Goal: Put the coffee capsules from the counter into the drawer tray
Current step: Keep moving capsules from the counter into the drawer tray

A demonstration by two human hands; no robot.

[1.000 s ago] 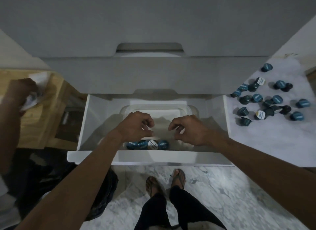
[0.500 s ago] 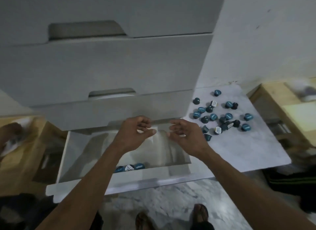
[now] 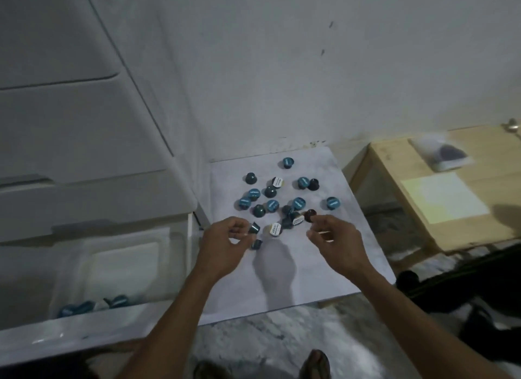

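Both hands are over the white counter (image 3: 296, 266), near its middle. The left hand (image 3: 222, 247) has its fingers curled, and a dark teal capsule (image 3: 253, 228) sits right at its fingertips, at about 1 o'clock from the hand; the fingers look like they pinch it, but the picture is a bit blurry. Another dark capsule (image 3: 256, 244) lies on the counter just beside that hand, at 3 o'clock. The right hand (image 3: 337, 244) also has bent fingers, and I cannot tell if it holds anything. A dark brown capsule (image 3: 310, 215) sits just past its fingertips, at 11 o'clock. The pile of capsules (image 3: 282, 201) is spread on the counter beyond both hands, toward 12 o'clock; some are blue on top and some have white labels. At 9 o'clock from the hands is the open drawer (image 3: 93, 325), with a clear tray (image 3: 124, 260) inside. A few blue capsules in the tray (image 3: 93, 305) sit along its near edge.
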